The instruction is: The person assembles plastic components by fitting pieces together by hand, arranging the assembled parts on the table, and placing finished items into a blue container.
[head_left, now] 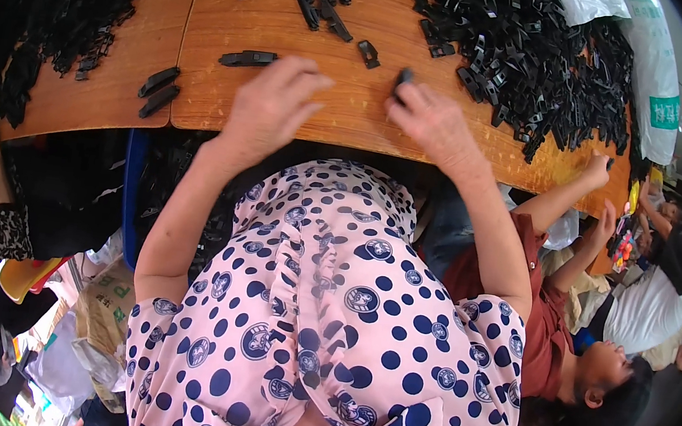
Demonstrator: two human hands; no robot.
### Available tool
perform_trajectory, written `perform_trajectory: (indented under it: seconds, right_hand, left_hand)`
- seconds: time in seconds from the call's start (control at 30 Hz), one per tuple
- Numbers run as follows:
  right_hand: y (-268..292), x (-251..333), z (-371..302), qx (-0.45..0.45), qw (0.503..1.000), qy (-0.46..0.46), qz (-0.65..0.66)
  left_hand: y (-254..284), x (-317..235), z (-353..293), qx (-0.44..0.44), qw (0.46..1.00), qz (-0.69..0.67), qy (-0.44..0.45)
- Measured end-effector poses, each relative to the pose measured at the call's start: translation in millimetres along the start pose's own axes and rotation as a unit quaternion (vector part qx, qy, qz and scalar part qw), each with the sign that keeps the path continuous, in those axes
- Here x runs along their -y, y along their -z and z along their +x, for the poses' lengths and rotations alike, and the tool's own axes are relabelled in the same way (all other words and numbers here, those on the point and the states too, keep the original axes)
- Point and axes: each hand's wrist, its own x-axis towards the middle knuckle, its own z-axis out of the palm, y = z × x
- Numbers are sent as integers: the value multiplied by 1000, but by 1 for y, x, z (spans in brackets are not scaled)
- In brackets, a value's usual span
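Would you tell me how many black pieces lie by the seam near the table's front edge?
2: one black piece just left of the seam, the other beside it, nearer the edge. Both left of the left hand; none looks hidden.

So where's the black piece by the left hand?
In the head view, the piece lies left of centre, between the table seam and the left hand.

we see a green block point(664, 112) with pale printed characters on the white plastic sack point(652, 72) at the right side of the desk point(352, 121), and more green print point(644, 8) farther up it. at left, a brown bag point(95, 332) bears green marks. the round dark-blue badges on the pale pink blouse point(320, 313) are too small for us to read.
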Motion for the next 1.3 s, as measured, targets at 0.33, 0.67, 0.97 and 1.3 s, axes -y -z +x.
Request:
perform_trajectory:
  seconds: [0.33,0.67,0.97,1.3]
  right_hand:
    - [-19,10,33,-122,960,-54,246]
    - [-11,-35,69,-3,990,33,137]
    - [-20,0,53,41,894,-135,424]
    - [-3,-4,63,48,890,-195,409]
  left_hand:
    - [-12,10,10,132,991,27,20]
    - [-7,24,7,85,995,54,0]
    - [7,37,-1,65,996,25,57]
    - [5,37,-8,12,998,-4,62]
